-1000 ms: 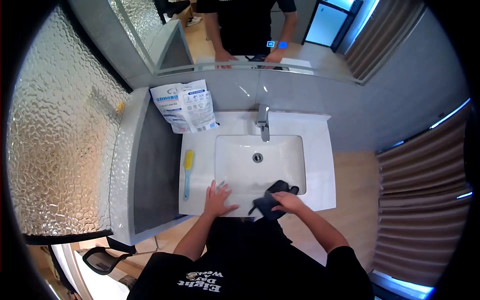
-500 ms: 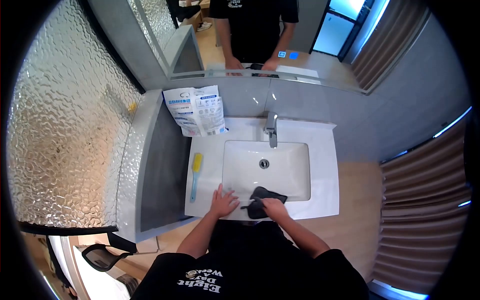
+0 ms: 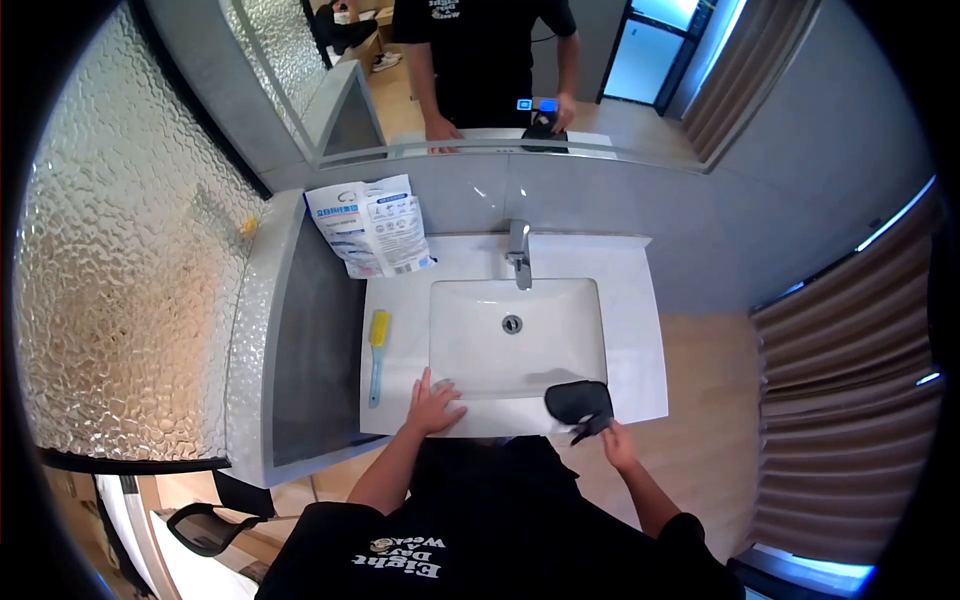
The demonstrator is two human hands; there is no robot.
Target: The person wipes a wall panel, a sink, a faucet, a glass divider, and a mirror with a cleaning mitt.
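Observation:
My right hand (image 3: 619, 443) grips the edge of a rounded, soft-looking black piece (image 3: 578, 401) with a narrow strap-like end. I cannot make out its exact kind. It is held up over the front right corner of the white sink (image 3: 480, 350), where a shadow falls below it. My left hand (image 3: 434, 406) rests with fingers spread on the counter's front edge, by the sink's front left corner, and holds nothing. On the counter to its left lies a brush (image 3: 378, 345) with yellow bristles and a light blue handle.
A white bag (image 3: 370, 228) with blue print stands at the counter's back left. The chrome faucet (image 3: 518, 255) rises behind the sink. A mirror (image 3: 480, 80) covers the wall ahead, a grey partition (image 3: 320, 350) borders the left, and a brown curtain (image 3: 850, 390) hangs at the right.
My right hand has moved right and lifted the black piece, which now hangs more spread out. My left hand stays on the counter edge. The view has shifted slightly.

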